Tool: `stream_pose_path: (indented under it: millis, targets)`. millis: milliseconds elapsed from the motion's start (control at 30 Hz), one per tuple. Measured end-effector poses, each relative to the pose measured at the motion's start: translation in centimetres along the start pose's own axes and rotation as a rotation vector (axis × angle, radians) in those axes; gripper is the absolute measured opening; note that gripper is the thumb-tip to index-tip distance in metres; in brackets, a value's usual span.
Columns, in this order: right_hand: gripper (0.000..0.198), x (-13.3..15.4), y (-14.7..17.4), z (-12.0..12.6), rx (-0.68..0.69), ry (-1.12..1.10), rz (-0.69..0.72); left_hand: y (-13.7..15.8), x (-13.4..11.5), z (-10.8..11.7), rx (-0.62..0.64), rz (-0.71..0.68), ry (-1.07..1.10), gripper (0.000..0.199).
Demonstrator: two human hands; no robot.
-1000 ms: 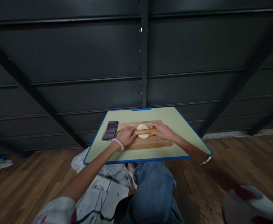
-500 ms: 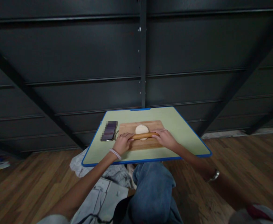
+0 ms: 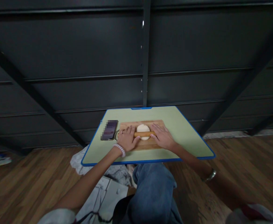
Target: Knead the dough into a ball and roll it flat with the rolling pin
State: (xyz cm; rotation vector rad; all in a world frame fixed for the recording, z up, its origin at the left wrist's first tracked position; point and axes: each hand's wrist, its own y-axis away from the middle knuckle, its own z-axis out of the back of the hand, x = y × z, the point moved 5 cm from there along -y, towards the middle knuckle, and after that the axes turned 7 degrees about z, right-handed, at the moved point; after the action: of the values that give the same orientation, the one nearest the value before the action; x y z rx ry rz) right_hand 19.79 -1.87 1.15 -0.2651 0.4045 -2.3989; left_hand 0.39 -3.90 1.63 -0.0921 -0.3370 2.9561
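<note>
A wooden rolling pin (image 3: 142,134) lies across a round, flattened piece of pale dough (image 3: 143,128) on a wooden board (image 3: 148,145). My left hand (image 3: 127,138) rests flat over the pin's left end, its fingers stretched forward and its thumb on the near side. Over the right end lies my right hand (image 3: 163,136), palm down, with fingers extended and the thumb touching the pin near the dough. Dough shows on both sides of the pin, more of it on the far side. Both pin ends are hidden under the hands.
The board sits on a pale green folding table (image 3: 185,137) with a blue rim. A phone (image 3: 109,130) lies at its left, beside a partly hidden round object. A dark panelled wall (image 3: 92,93) stands behind. Crumpled cloth (image 3: 79,160) lies on the wooden floor below.
Both hands have gone from fingers curled around the pin's ends to lying flat over them, fingers stretched forward. The pin still crosses the dough; the view has shifted slightly.
</note>
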Motion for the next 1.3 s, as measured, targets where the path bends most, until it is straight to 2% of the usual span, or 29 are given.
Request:
stream_pose_path:
  millis: [167,500,733,933,1100,1200,1300]
  targets:
    - [0.053,-0.7,-1.8,0.0,0.057,-0.006,-0.080,-2.4,0.8,-0.3,0.080,-0.003,0.019,0.059]
    - [0.067,-3.4,-5.7,-1.3,0.186,0.006,-0.146,-6.0,2.0,-1.9,0.106,0.031,0.022,0.069]
    - [0.069,-5.0,-7.9,-2.1,0.352,-0.098,-0.165,-9.1,3.0,-3.6,0.296,0.017,0.045,0.070]
    - [0.064,-6.3,-9.3,-3.1,0.408,-0.144,-0.229,-11.5,4.2,-5.2,0.368,0.044,0.078,0.063]
    - [0.061,-6.7,-9.8,-3.2,0.373,-0.130,-0.270,-12.3,4.4,-4.9,0.300,0.071,0.051,0.054]
    - [0.058,-6.5,-9.3,-2.9,0.289,-0.070,-0.278,-11.8,4.0,-3.9,0.208,0.077,0.006,0.055]
    - [0.054,-5.7,-8.2,-2.4,0.207,0.001,-0.222,-10.7,3.2,-2.8,0.105,0.035,-0.055,0.056]
